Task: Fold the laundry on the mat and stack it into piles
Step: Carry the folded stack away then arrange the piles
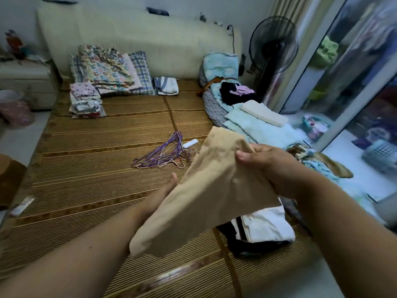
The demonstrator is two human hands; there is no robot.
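Head view: a cloth is pinched over the mat by the right grip, while the left grip, mostly hidden behind it, cannot be told open or closed.

My 12 o'clock: padded headboard against the wall, checked pillow at its foot. 1 o'clock: black fan, upright, beside the curtain. 2–3 o'clock: glass door, blue basket on the floor near it. 10 o'clock: white nightstand. Just ahead of me: tangle of purple hangers, white remote just beside it.
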